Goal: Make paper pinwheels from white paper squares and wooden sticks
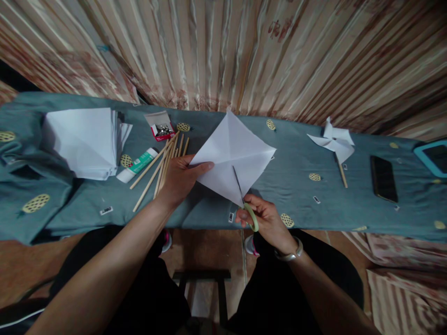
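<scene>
A square sheet of white paper (pixel 240 144) with crossing diagonal creases is held up, one corner pointing towards me. My left hand (pixel 183 174) pinches its left corner, thumb on top and fingers underneath. In my right hand (pixel 263 216) are scissors (pixel 252 218) with light green handles. One blade lies over the paper, running from the near corner up towards the middle; the other blade is hidden below the sheet. Several thin wooden sticks (pixel 150 184) lie beside my left hand, partly covered by it.
On the blue-green cloth (pixel 296 195) at left are a stack of white paper (pixel 84 144), a glue stick (pixel 138 165) and an open red box of metal pins (pixel 161 128). A white paper pinwheel (pixel 337 139), a phone (pixel 384 179) and a blue-framed device (pixel 433 158) lie at right. Pleated curtains hang behind.
</scene>
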Motion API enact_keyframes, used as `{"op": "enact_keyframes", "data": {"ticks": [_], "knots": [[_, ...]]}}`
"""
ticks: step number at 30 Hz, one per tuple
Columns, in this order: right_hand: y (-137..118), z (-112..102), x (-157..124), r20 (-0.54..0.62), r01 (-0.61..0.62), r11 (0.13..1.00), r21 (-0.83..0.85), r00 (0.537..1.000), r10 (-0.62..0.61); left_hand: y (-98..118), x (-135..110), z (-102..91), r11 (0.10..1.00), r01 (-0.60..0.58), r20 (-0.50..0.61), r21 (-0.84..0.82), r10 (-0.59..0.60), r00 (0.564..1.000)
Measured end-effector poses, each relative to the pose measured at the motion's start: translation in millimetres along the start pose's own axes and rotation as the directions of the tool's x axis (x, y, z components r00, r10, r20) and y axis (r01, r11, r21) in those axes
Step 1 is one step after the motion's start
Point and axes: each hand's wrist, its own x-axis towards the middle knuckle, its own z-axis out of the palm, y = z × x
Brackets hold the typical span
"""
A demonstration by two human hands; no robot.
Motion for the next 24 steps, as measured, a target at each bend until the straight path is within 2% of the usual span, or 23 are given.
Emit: {"op": "enact_keyframes", "data": {"ticks": [13, 24], "knots": [[0.8, 0.5, 0.0, -0.011, -0.021, 1.000, 0.010, 1.000, 0.021, 2.0, -0.9, 1.2, 1.000, -0.005, -0.028, 0.024, 0.005, 1.000], [0.7, 3.0, 1.0, -0.033, -0.038, 0.998, 0.047, 0.999, 0.039, 0.5, -0.5, 0.9, 1.000, 0.006, -0.015, -0.025, -0.007, 1.000]]}}
